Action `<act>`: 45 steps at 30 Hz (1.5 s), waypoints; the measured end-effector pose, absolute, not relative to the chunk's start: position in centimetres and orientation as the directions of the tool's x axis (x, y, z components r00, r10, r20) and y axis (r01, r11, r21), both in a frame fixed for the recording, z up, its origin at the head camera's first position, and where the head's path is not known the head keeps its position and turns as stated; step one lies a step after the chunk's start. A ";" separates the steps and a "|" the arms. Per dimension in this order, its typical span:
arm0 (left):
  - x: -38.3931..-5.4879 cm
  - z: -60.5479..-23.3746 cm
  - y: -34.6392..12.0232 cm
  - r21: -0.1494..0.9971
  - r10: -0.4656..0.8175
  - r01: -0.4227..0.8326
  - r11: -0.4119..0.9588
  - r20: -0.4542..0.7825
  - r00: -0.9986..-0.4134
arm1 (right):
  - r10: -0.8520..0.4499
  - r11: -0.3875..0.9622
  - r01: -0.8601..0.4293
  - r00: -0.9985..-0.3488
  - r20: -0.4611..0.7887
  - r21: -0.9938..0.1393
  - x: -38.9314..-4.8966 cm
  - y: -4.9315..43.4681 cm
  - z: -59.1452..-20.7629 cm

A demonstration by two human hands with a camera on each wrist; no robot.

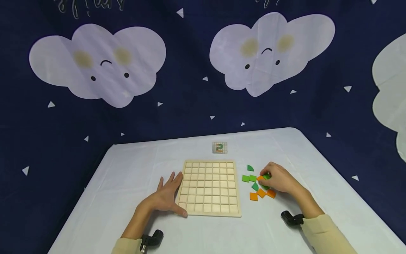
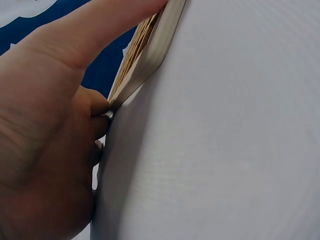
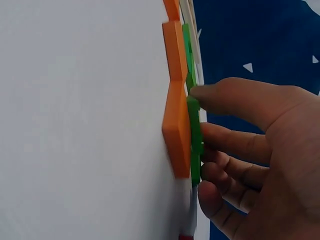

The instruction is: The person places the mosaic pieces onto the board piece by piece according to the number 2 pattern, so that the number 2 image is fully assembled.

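Head view: left grip (image 1: 165,198) spread at board (image 1: 209,184); right grip (image 1: 279,178) curled over tiles (image 1: 255,187), hold unclear. We judge picking; next needs clean pinch.

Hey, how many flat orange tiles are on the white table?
4 visible: the left tile, middle tile and right tile nearest the person, plus a partly covered tile at the right hand. More may be hidden beneath that hand.

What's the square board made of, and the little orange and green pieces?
The board looks like pale, matte wood, from its plain cream colour. The orange pieces and green pieces look smooth, evenly coloured to their edges: painted wood or maybe plastic.
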State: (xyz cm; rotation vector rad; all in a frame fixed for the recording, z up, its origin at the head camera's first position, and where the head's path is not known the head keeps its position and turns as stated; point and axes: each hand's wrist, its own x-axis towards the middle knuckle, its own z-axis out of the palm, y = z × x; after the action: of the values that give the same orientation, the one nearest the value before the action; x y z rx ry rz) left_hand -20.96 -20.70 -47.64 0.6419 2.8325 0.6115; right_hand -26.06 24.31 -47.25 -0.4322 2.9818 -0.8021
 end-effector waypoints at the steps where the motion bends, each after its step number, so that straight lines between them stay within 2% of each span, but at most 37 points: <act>1: -21.0 -47.7 -20.7 0.422 0.447 0.377 0.825 -0.078 -0.891 | -0.269 0.831 -0.257 -0.962 0.048 -0.493 -26.0 24.2 -47.3; 10: -20.9 -48.1 -20.6 0.402 0.451 0.386 0.830 -0.078 -0.889 | -0.278 0.843 -0.248 -0.961 0.008 -0.477 -25.8 23.3 -47.3; 45: -20.6 -47.7 -20.7 0.397 0.445 0.388 0.832 -0.058 -0.894 | -0.241 0.858 -0.221 -0.970 0.017 -0.464 -25.4 23.3 -46.9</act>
State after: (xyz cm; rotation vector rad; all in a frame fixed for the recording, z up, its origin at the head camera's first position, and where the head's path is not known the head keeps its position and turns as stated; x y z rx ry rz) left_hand -20.55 -20.70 -47.71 0.6546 2.8638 0.5728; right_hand -25.41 23.30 -46.86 -0.3720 2.9872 -0.7391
